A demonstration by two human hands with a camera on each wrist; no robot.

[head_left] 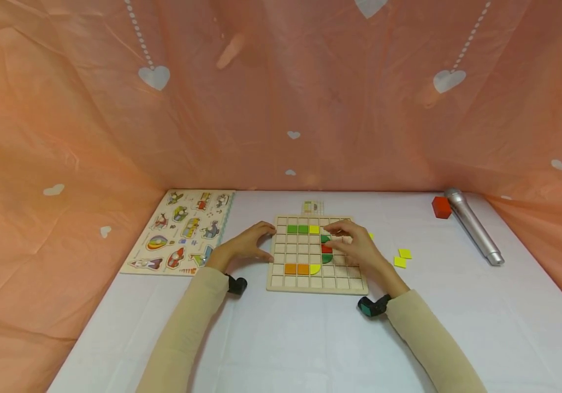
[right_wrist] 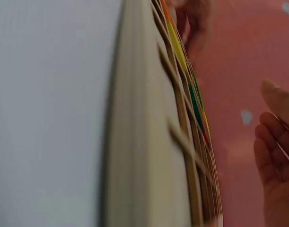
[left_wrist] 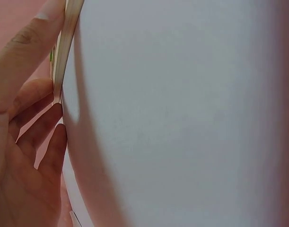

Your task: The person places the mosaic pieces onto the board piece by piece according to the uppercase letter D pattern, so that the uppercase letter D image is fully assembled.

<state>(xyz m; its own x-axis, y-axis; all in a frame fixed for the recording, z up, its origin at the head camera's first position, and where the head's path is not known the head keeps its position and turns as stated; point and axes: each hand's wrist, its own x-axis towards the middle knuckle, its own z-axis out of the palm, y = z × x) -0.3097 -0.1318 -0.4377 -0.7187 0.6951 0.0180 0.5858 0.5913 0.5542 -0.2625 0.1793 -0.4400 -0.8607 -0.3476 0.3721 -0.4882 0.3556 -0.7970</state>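
Note:
A wooden grid board (head_left: 289, 249) lies on the white table between my hands. My left hand (head_left: 243, 245) touches its left edge with the thumb and fingertips, which the left wrist view shows against the board's side (left_wrist: 68, 42). Over the board's right part hovers my right hand (head_left: 359, 251), its thumb and fingers apart with nothing visible between them. On the grid are two green squares (head_left: 293, 229) beside a yellow square (head_left: 314, 229), and two orange squares (head_left: 290, 269) beside a rounded yellow tile (head_left: 314, 269). A red tile (head_left: 326, 249) sits between green rounded tiles (head_left: 327, 258).
Behind the board lies a small pattern card (head_left: 313, 207). Yellow tiles (head_left: 400, 262) lie to the right. A silver microphone (head_left: 474, 229) and a red block (head_left: 441, 207) are at the back right. At left is a picture puzzle board (head_left: 164, 233). Peach curtains (head_left: 281, 109) surround the table.

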